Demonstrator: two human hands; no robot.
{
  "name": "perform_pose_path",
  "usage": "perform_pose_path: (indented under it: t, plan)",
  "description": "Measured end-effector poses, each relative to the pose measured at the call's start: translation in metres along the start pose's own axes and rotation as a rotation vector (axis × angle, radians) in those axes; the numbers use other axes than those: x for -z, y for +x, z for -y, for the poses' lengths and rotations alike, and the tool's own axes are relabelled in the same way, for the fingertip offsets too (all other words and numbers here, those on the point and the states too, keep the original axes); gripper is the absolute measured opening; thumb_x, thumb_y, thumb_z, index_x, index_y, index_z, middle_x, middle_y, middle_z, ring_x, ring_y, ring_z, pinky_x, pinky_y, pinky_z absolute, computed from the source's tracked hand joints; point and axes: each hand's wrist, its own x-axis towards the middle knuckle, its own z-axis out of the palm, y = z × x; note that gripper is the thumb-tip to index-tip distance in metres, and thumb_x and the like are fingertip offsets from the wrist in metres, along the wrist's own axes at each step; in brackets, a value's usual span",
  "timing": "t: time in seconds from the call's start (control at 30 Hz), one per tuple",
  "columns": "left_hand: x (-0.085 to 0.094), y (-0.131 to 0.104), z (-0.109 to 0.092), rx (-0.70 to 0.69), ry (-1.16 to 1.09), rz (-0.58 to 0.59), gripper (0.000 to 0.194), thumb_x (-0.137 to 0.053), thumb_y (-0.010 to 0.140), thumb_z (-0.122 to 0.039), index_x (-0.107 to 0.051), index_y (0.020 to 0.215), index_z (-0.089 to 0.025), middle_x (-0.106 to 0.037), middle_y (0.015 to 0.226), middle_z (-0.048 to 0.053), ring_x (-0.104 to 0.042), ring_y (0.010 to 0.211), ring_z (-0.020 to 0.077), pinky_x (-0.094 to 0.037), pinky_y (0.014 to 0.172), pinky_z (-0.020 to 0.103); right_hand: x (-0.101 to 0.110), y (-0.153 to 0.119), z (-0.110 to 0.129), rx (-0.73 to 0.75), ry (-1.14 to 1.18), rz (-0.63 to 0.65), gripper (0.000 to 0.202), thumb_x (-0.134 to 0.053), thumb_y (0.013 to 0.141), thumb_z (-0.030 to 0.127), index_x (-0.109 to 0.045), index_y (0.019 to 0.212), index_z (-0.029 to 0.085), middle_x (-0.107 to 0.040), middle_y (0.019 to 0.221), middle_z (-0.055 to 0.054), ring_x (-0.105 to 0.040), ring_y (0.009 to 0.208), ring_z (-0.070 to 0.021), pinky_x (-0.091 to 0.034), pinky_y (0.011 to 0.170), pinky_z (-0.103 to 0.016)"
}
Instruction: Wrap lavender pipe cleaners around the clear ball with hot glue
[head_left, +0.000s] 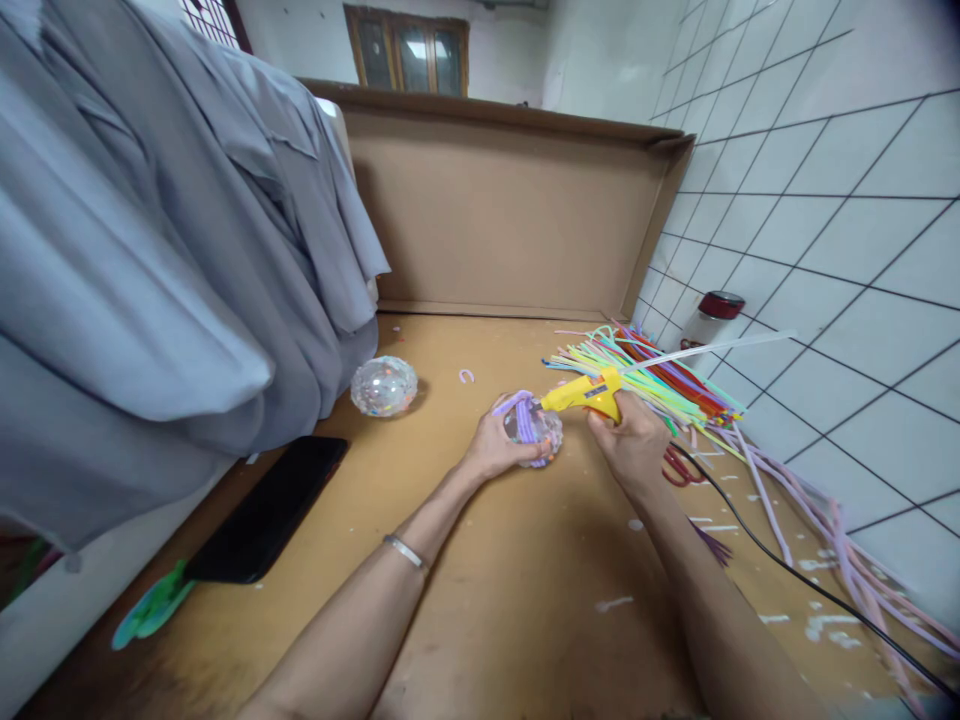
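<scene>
My left hand (497,440) is wrapped round a clear bumpy ball (551,430) that has purple pipe cleaner strips (525,420) across its front. In my right hand (634,437) is a yellow hot glue gun (585,393), gripped by its handle. Its nozzle points left and meets or nearly meets the top of the ball; which one I cannot tell. A long translucent glue stick (712,348) juts out of the gun's back end. Left of my hands, a second clear ball (384,386) rests on the table. A small curved pink piece (466,376) lies between the balls.
A heap of coloured pipe cleaners (652,370) lies at the right by the tiled wall, with red-handled scissors (682,466) and a black cord (780,560) nearby. A black phone (270,510) is at the left, below grey cloth (187,230). Cardboard (510,210) stands behind.
</scene>
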Motion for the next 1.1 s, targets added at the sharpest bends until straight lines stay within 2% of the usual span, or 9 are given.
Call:
perform_pose_path:
  t: [0.4, 0.7, 1.1]
  plan:
    - [0.0004, 0.0000, -0.0025, -0.001, 0.000, 0.003, 0.073, -0.083, 0.052, -0.029, -0.057, 0.118, -0.014, -0.063, 0.112, 0.009, -0.062, 0.103, 0.0238, -0.049, 0.095, 0.039, -0.0017, -0.0017, -0.0034, 0.017, 0.001, 0.001, 0.013, -0.052, 0.081, 0.032, -0.057, 0.080, 0.020, -0.060, 0.071, -0.004, -0.051, 0.065, -0.0187, -0.033, 0.059, -0.028]
    - [-0.0002, 0.0000, -0.0010, -0.016, -0.009, -0.009, 0.072, -0.084, 0.051, -0.028, -0.058, 0.117, -0.015, -0.061, 0.115, 0.009, -0.061, 0.106, 0.0239, -0.048, 0.098, 0.039, 0.0004, -0.0009, -0.0035, -0.021, 0.003, 0.054, 0.014, -0.052, 0.082, 0.034, -0.056, 0.079, 0.021, -0.059, 0.070, -0.004, -0.051, 0.064, -0.0193, -0.033, 0.059, -0.029]
    - [0.0000, 0.0003, 0.0000, -0.018, 0.008, -0.004, 0.074, -0.084, 0.051, -0.029, -0.057, 0.118, -0.013, -0.060, 0.117, 0.011, -0.060, 0.107, 0.0243, -0.047, 0.099, 0.039, -0.0009, -0.0005, -0.0035, -0.040, 0.021, 0.036, 0.013, -0.052, 0.080, 0.032, -0.056, 0.077, 0.021, -0.059, 0.069, -0.004, -0.051, 0.064, -0.0188, -0.033, 0.059, -0.028]
